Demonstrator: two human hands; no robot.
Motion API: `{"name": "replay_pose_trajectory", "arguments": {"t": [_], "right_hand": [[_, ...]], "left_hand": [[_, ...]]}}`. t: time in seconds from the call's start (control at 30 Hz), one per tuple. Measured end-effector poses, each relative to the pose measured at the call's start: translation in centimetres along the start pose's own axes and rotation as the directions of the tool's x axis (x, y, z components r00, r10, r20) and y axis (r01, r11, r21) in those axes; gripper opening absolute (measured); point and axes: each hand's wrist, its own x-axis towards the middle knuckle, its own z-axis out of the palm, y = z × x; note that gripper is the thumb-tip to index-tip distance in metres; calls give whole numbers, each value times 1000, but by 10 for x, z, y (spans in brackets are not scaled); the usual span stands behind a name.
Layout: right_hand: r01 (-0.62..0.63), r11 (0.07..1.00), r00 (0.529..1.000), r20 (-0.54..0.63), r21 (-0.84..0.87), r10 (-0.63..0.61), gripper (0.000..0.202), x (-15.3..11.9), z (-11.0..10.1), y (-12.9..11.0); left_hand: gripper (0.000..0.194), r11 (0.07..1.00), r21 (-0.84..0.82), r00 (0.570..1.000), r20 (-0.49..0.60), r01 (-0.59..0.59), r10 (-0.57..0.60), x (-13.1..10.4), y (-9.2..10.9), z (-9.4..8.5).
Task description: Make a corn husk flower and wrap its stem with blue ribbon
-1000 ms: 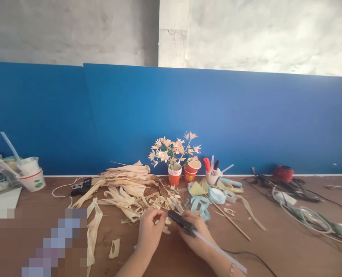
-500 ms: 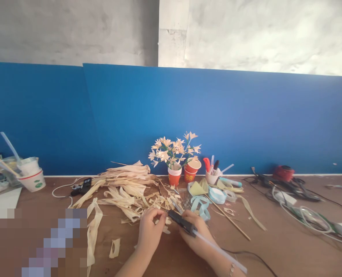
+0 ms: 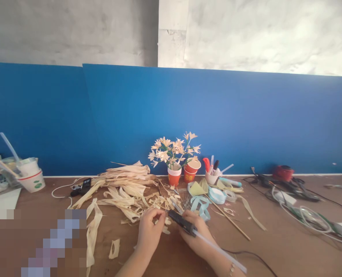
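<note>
In my right hand point(image 3: 195, 231) is a black glue gun point(image 3: 182, 222), a long translucent glue stick point(image 3: 219, 252) jutting from its rear toward my wrist. Its nozzle points left, to the fingertips of my left hand point(image 3: 152, 225). Those fingers are pinched together close to the nozzle; whatever they hold is too small to make out. Beyond both hands lie dried corn husks point(image 3: 127, 192) and small cut husk scraps point(image 3: 162, 202). Pale husk flowers point(image 3: 171, 148) on green stems stand in a stack of red and white paper cups point(image 3: 174, 177).
Right of the flowers are another red cup stack point(image 3: 190, 175), a small cup of pens point(image 3: 212, 177), blue ribbon point(image 3: 200, 206) and a thin wooden stick point(image 3: 231, 219). Cables point(image 3: 297, 192) spread at the right. A white cup point(image 3: 34, 181) stands at the left, before a blue partition point(image 3: 115, 115).
</note>
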Motion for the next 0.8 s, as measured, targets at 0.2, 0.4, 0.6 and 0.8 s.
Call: {"name": "replay_pose_trajectory", "arguments": {"t": [0.2, 0.4, 0.6, 0.8], "right_hand": [[-70, 997, 997, -32, 27, 71, 20, 1, 2, 3], [-151, 987, 988, -32, 47, 153, 19, 0, -5, 5], [129, 901, 983, 174, -414, -61, 6, -5, -37, -15], [-530, 565, 789, -123, -632, 602, 26, -31, -90, 20]], "left_hand": [[20, 998, 38, 998, 5, -55, 55, -1, 1, -3], [17, 968, 200, 987, 75, -155, 142, -1, 0, -4], [20, 994, 94, 997, -46, -55, 60, 3, -14, -8], [24, 997, -59, 982, -180, 52, -62, 9, -21, -10]]}}
